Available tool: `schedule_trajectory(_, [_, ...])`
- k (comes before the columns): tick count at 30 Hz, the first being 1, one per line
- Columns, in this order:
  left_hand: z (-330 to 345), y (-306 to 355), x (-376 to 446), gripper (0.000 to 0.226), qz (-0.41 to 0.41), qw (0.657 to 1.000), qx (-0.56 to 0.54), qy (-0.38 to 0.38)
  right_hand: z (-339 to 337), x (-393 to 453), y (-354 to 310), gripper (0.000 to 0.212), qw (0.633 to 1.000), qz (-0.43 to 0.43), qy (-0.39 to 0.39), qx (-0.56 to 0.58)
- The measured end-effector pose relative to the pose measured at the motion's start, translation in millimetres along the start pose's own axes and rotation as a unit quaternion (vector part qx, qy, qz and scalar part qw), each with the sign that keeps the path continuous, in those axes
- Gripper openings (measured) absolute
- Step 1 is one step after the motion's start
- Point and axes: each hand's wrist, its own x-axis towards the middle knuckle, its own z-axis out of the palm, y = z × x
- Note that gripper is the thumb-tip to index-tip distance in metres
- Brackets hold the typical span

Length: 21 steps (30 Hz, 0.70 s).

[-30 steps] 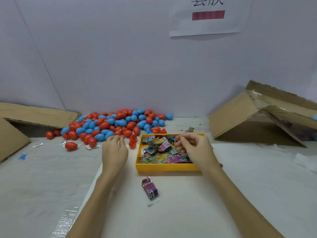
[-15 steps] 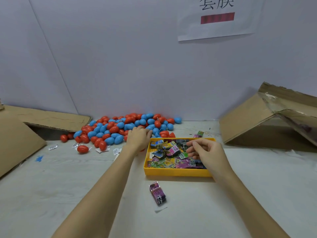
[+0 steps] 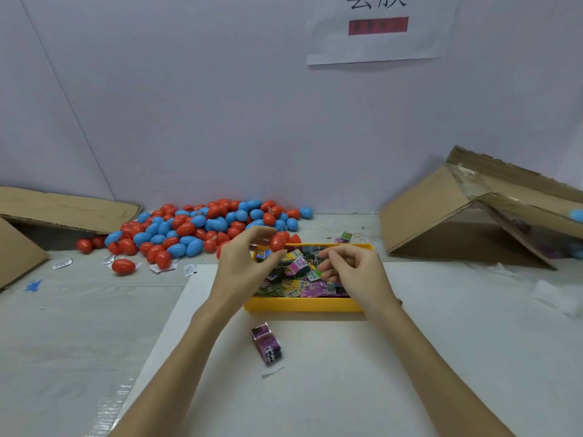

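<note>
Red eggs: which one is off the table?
The red egg pinched in the left hand, above the back-left corner of the yellow tray; the others all lie on the table.

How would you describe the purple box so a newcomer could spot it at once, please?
Find the yellow tray mid-table. Just nearer than its front wall, on the white sheet, lies the purple box. Unlike the packets heaped in the tray, it lies alone, outside it.
</note>
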Motion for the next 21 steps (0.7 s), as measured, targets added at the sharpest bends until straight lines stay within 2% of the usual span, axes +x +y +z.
schedule_trajectory(2, [6, 15, -17, 0.037, 0.041, 0.999, -0.028, -0.015, 2, -3, -1, 0.017, 1.0, -0.018, -0.002, -0.008])
schedule_trajectory(5, [11, 29, -28, 0.038, 0.085, 0.994, -0.049, -0.042, 4, -8, -5, 0.024, 0.996, -0.067, -0.056, -0.028])
schedule_trajectory(7, [12, 33, -30, 0.039, 0.096, 0.993, -0.052, -0.051, 8, -12, -6, 0.033, 0.991, -0.091, -0.085, -0.052])
schedule_trajectory(9, [12, 32, -31, 0.041, 0.089, 0.993, -0.055, -0.053, 12, -15, -6, 0.037, 0.991, -0.094, -0.072, -0.061])
schedule_trajectory(12, [11, 32, -34, 0.04, 0.091, 0.993, -0.052, -0.05, 17, -17, -7, 0.035, 0.995, -0.081, -0.05, -0.041])
schedule_trajectory(14, [11, 33, -36, 0.037, 0.102, 0.992, -0.06, -0.047, 19, -18, -8, 0.026, 0.996, -0.076, -0.037, -0.024])
schedule_trajectory(17, [10, 36, -34, 0.034, 0.085, 0.99, -0.106, -0.046, 19, -20, -12, 0.018, 0.996, -0.039, -0.051, 0.057])
schedule_trajectory(21, [9, 40, -34, 0.035, 0.051, 0.986, -0.157, -0.026, 18, -23, -22, 0.039, 0.974, 0.063, -0.122, 0.182])
